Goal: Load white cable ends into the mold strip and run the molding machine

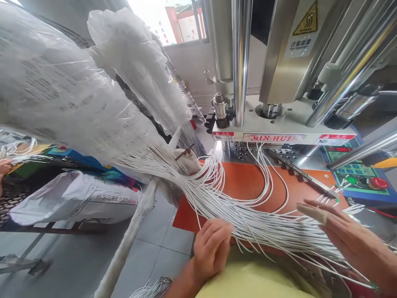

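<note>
A thick bundle of thin white cables [248, 215] lies across an orange-brown board [242, 178] in front of me. My left hand [213, 245] is at the bundle's near edge with its fingers curled closed. One loose cable runs down to its knuckles, but whatever the fingers hold is hidden. Over the right part of the bundle, my right hand [350, 238] is open, its fingers stretched out, with a pale cover on one finger. Several cables loop from the bundle to a press marked MIN-HUI [276, 138]. A dark metal mould bar [305, 176] rests on the board near my right fingers.
Large plastic-wrapped cable bundles [71, 91] hang at the left on a wrapped rack pole [130, 236]. A control panel [364, 182] with a red button stands at the right. Farther left are a white sack [102, 196] and another person's hand [4, 167] by some cables.
</note>
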Demonstrator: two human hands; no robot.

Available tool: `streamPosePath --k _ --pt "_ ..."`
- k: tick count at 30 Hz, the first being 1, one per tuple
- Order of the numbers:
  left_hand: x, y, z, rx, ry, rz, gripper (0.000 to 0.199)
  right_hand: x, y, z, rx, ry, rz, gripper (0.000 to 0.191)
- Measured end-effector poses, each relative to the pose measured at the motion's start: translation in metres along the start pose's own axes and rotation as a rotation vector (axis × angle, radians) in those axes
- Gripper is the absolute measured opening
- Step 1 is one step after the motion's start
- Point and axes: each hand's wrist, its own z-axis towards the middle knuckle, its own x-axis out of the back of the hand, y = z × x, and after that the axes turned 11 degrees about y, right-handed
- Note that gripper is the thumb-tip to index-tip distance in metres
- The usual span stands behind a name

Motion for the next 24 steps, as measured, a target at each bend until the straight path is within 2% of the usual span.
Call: streamPosePath --k 2,4,7,9,11,13,16,20,24 --pt "-0.024 0.008 0.031 -0.103 -0.215 -0.022 0.035 -0.015 -0.002 0.024 0.146 -0.103 0.011 0.054" --pt "-0.047 0.010 0.050 -0.158 -0.397 0.055 0.028 -0.028 -0.003 0.045 0.244 -0.185 -0.043 0.048" --pt "-0.075 0.006 0.057 -0.134 -0.579 0.216 0.026 -0.038 -0.001 0.059 0.330 -0.204 -0.092 0.035" --pt "-0.086 0.004 0.056 -0.108 -0.655 0.295 0.022 -0.038 0.002 0.058 0.339 -0.202 -0.086 0.037" --pt "-0.094 0.004 0.057 -0.107 -0.700 0.342 0.017 -0.037 0.005 0.054 0.315 -0.201 -0.082 0.047" --pt "-0.100 0.007 0.062 -0.125 -0.736 0.373 0.012 -0.037 0.006 0.051 0.298 -0.190 -0.124 0.048" --pt "-0.108 0.013 0.075 -0.141 -0.818 0.405 0.013 -0.035 -0.001 0.051 0.317 -0.152 -0.218 0.039" --pt "-0.115 0.015 0.093 -0.083 -1.007 0.397 0.018 -0.032 -0.021 0.054 0.332 -0.099 -0.242 0.028" --pt "-0.117 0.012 0.104 0.007 -1.129 0.346 0.018 -0.035 -0.037 0.057 0.260 -0.142 -0.233 0.024"
